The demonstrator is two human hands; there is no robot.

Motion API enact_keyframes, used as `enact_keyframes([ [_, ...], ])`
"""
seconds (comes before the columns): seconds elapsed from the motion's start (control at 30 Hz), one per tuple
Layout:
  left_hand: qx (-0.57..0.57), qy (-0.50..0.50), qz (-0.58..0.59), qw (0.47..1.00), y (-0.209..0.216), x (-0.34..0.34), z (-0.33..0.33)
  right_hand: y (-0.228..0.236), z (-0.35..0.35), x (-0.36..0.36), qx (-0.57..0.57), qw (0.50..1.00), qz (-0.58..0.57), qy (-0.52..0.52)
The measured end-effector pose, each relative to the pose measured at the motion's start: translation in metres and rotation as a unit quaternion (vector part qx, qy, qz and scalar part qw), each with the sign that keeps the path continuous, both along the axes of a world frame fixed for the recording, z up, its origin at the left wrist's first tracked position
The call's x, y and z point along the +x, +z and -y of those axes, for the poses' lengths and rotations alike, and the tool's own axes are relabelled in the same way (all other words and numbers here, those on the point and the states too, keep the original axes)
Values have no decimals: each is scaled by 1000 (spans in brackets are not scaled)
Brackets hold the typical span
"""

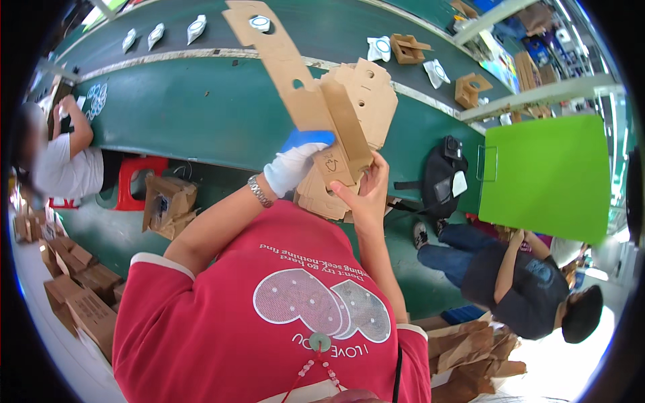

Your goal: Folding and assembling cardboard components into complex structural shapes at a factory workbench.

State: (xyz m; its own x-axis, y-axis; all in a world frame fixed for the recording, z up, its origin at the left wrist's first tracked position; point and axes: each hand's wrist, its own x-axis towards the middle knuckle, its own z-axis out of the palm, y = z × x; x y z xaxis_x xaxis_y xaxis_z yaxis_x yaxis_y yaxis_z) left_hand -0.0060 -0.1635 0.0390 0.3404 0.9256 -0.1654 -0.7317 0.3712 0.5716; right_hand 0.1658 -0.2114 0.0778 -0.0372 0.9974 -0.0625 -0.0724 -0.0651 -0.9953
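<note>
A partly folded brown cardboard box [346, 124] with a long flap and round holes is held in front of my chest, over the table edge. My left hand [299, 160], in a white and blue glove, is closed on its left side, the thumb hidden or hard to make out. At the near end of the box, my bare right hand [366, 195] grips the corner between thumb and fingers. Behind and beneath it lie several flat cardboard blanks [379, 91], stacked, with some also showing below my hands.
Beyond the green table [181, 114], a conveyor belt [322, 33] carries white bagged parts [196, 29] and small open boxes [407, 50]. A black bag [440, 178] hangs right, near a green board [547, 174]. Co-workers sit left and right. An open carton [168, 205] stands left below the table.
</note>
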Motion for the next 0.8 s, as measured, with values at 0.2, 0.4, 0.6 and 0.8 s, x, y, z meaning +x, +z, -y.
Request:
enact_keyframes([
  [0.2,2,-97,95,991,-8,-18,19,13,13,28,-67,972,-208,85],
  [0.4,215,-143,-237,937,-13,-39,40,23,15,-6,-175,968,-177,-14],
  [0.6,181,-32,-396,899,54,-48,59,26,28,-16,-110,993,-24,23],
  [0.8,142,-32,-396,907,53,-36,54,6,13,-27,-52,998,7,-41],
])
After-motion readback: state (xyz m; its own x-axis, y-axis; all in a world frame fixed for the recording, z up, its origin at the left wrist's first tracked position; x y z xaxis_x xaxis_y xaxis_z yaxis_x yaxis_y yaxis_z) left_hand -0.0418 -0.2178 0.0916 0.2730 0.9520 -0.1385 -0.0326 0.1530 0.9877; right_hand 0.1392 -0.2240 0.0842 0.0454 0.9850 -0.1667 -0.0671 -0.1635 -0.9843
